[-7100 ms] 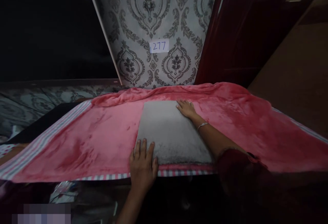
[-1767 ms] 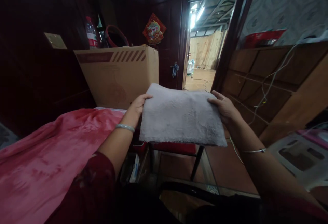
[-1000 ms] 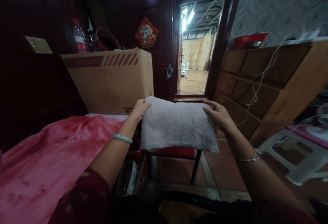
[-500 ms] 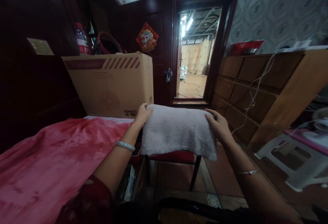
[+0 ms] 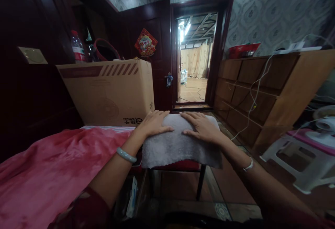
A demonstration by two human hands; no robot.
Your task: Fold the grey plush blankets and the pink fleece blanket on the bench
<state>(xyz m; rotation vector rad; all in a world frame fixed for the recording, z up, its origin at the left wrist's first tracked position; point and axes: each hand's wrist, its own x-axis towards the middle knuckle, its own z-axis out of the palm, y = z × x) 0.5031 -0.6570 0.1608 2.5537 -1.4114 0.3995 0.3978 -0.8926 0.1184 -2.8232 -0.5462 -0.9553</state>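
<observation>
A pale grey towel (image 5: 178, 148) hangs draped over the back of a chair, its lower edge loose in front of the red seat (image 5: 180, 165). My left hand (image 5: 155, 123) lies flat on the towel's upper left part, fingers stretched forward and thumb pointing inward. On the upper right part rests my right hand (image 5: 200, 127), also flat with its fingers spread. Both palms press on the cloth without gripping it. The chair's back is hidden under the towel.
To the left, a large cardboard box (image 5: 110, 93) stands behind a pink blanket (image 5: 65, 166). A wooden cabinet (image 5: 251, 86) with hanging white cables is at the right, near a white and pink plastic stool (image 5: 300, 152). An open doorway (image 5: 195, 61) lies ahead.
Both hands have let go of the towel's upper corners and moved inward, now lying flat on its top. The view has shifted slightly.
</observation>
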